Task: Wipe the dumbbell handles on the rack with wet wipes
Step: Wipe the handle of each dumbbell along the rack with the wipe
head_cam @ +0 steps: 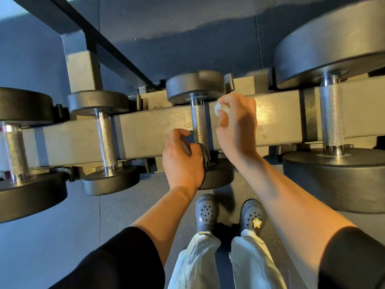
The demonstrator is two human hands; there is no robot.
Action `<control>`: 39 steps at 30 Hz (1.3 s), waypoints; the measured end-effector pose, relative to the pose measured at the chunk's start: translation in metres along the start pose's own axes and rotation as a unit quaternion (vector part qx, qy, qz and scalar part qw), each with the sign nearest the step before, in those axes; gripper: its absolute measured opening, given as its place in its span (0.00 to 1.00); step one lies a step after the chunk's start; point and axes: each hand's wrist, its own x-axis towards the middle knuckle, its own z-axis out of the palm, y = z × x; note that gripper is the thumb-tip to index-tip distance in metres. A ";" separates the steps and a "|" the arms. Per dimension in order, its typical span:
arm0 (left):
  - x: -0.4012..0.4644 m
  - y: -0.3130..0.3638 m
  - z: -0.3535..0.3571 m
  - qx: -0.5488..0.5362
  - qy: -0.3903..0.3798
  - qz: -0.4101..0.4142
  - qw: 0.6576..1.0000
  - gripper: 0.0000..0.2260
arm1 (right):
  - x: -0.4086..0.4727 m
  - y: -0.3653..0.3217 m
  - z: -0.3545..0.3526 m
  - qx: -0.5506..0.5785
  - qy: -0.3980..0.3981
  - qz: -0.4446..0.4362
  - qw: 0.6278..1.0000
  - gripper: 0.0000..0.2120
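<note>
A small black dumbbell lies across the grey rack beam (145,130), its knurled steel handle (199,122) running away from me. My left hand (182,159) sits at the near end of that handle, fingers curled, thumb and fingertips touching the steel by the near weight head (218,174). My right hand (235,126) hovers just right of the handle and pinches a crumpled white wet wipe (220,109), which is close to the handle's far half but apart from it.
More dumbbells rest on the same rack: a small one (106,140) to the left, a larger one (14,151) at the far left, a big one (332,117) to the right. Dark rubber floor lies below. My feet in black clogs (208,211) stand under the rack's front.
</note>
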 end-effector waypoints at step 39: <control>-0.069 0.099 0.079 -0.185 -0.148 0.097 0.967 0.10 | 0.032 0.034 -0.181 -0.102 -0.054 0.082 0.990 0.10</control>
